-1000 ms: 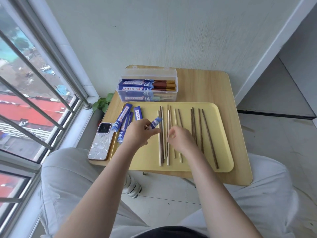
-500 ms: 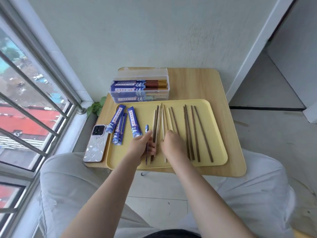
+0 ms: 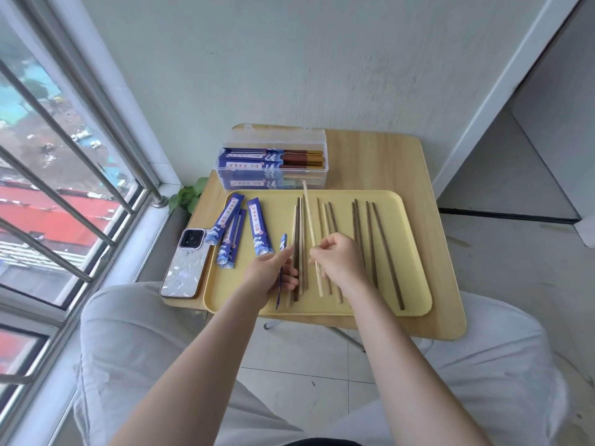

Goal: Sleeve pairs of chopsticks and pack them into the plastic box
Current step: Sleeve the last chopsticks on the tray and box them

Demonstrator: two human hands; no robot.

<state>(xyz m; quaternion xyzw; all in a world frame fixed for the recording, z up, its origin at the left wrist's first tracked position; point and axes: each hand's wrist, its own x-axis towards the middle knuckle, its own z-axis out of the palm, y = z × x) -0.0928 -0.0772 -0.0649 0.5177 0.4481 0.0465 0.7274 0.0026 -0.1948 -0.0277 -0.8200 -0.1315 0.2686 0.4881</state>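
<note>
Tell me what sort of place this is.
Probably a high-up enclosed home balcony: a barred window looks down on rooftops, with a small folding wooden table against a plain wall and a tiled floor.

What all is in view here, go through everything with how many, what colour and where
plastic box: one, clear, far side of table, holding sleeved chopsticks in blue
tray: one, yellow, on the table
table: one, light wood
empty sleeves: several, blue, left part of tray
loose chopsticks: about a dozen, dark and pale wood, lying on tray
phone: one, pale patterned case, left of tray
plant: one, green, beside window
left hand: holds a blue sleeve
right hand: pinches one pale chopstick
</note>
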